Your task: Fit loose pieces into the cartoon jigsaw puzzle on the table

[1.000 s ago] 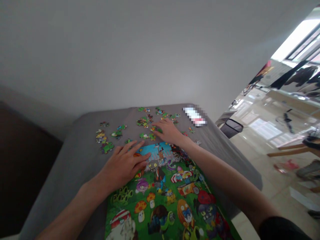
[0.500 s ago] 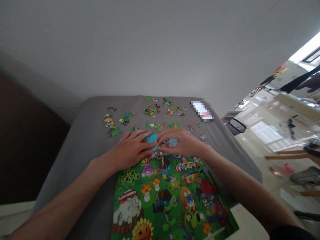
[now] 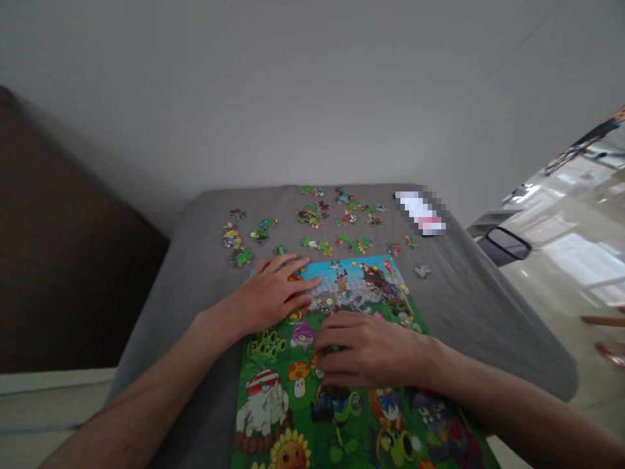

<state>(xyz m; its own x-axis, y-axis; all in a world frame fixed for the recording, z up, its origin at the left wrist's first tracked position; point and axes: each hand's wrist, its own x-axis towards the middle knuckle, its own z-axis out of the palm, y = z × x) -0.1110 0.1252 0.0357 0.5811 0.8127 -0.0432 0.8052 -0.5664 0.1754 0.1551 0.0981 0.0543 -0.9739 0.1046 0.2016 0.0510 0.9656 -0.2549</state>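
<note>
A colourful cartoon jigsaw puzzle point(image 3: 342, 417), mostly green, lies on a grey cloth-covered surface point(image 3: 185, 273). My left hand point(image 3: 273, 296) rests flat, fingers spread, on the puzzle's upper left corner. Across the middle of the picture lies my right hand point(image 3: 366, 348), its fingers curled and pointing left with a small puzzle piece point(image 3: 328, 350) under their tips. Several loose puzzle pieces point(image 3: 317, 215) are scattered on the cloth beyond the puzzle's far edge.
A blurred-out white and pink object point(image 3: 420, 213) lies at the far right corner of the surface. A dark brown panel point(image 3: 63, 260) stands at the left. To the right the surface drops off to a glossy floor with a dark bin point(image 3: 505, 244).
My right hand has drawn back from the loose pieces to the puzzle's top edge, then down to its middle. My left hand stayed on the upper left corner. The view shifted left.
</note>
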